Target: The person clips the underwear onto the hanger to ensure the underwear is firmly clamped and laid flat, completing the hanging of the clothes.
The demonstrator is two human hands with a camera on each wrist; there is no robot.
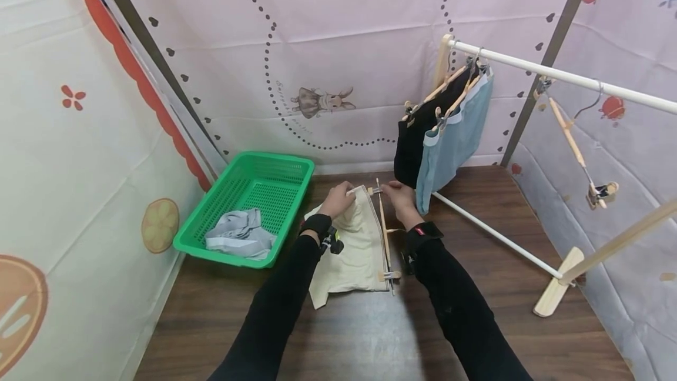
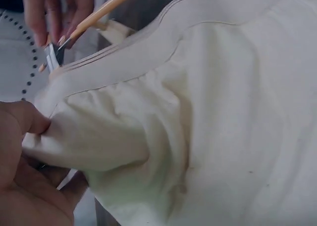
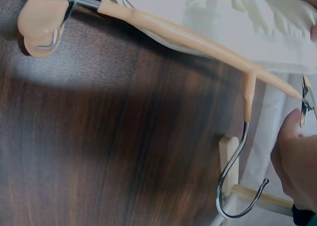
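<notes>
We work on a dark wood floor (image 1: pixel 365 334) walled by printed sheets. Cream shorts (image 1: pixel 354 246) lie there, just right of the green basket (image 1: pixel 254 193). Our left hand (image 1: pixel 337 197) pinches the waistband; our right hand (image 1: pixel 400 196) pinches the hanger (image 1: pixel 384 234) clip along the shorts' right edge. The rack (image 1: pixel 555 75) stands further right; bare floor lies nearer us.

The head view looks forward and down from above at the floor. The left wrist view sits very close over the cream garment (image 2: pixel 208 117). The right wrist view lies low by the wooden hanger (image 3: pixel 188 37) (seen sideways). All three share that hanger's far clip.
</notes>
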